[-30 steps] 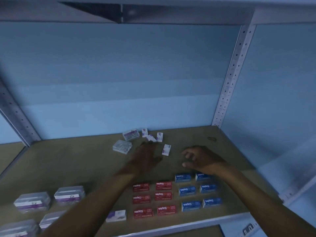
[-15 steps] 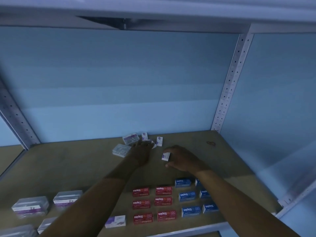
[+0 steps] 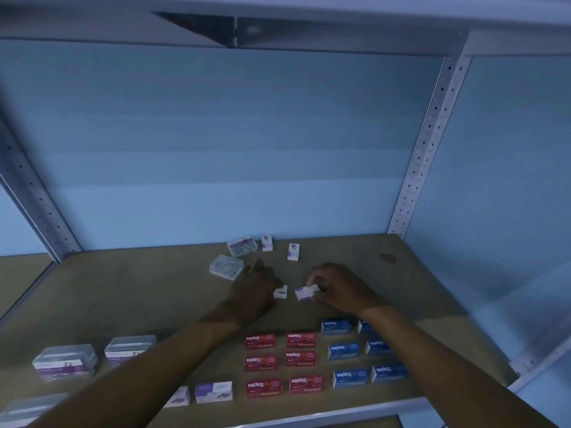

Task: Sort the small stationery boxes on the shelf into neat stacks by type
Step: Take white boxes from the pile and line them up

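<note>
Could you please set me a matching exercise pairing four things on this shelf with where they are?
1. red staple boxes
2. blue staple boxes
3. right hand
4. rubber band

A. far back right, lying alone
B. front right grid
C. pinching a small white-and-purple box
D. front middle grid

Pairs: 1-D, 2-B, 3-C, 4-A

both arms reach forward; left grip (image 3: 258, 284) and right grip (image 3: 335, 287) curled, pinching.

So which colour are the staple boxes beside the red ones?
Blue staple boxes, clearest in the head view.
</note>
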`<state>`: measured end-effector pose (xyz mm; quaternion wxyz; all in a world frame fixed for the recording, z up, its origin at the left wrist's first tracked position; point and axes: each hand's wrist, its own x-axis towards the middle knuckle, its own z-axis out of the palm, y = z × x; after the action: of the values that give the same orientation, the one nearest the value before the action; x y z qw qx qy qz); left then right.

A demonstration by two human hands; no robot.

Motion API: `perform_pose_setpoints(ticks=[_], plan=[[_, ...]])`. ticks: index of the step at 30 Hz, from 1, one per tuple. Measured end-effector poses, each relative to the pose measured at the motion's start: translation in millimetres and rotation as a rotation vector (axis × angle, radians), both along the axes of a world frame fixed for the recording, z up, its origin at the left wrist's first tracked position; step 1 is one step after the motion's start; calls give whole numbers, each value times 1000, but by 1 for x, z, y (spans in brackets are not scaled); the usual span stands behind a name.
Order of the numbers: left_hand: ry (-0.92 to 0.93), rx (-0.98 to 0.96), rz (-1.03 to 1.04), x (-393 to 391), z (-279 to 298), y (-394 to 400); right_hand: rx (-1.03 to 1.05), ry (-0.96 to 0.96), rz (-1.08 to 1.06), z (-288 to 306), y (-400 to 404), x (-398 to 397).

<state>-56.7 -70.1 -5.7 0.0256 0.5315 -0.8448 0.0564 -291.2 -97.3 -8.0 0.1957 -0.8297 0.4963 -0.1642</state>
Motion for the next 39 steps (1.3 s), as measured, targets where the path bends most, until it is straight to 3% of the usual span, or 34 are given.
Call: perform_pose_setpoints(ticks=[7,15,26,30,39], plan=[[215,103,77,7,7,0,8,17,13,1,0,-2],[147,74,12,12,11,-2,14,50,57,8,-1,-6],[286,68,14,14,13,6,75,26,42,7,-5,-10],[253,112,25,13,17,8,108,1,23,7,-6,-10],[333,60,75,12,11,18,26,28,-22,8,5,6]])
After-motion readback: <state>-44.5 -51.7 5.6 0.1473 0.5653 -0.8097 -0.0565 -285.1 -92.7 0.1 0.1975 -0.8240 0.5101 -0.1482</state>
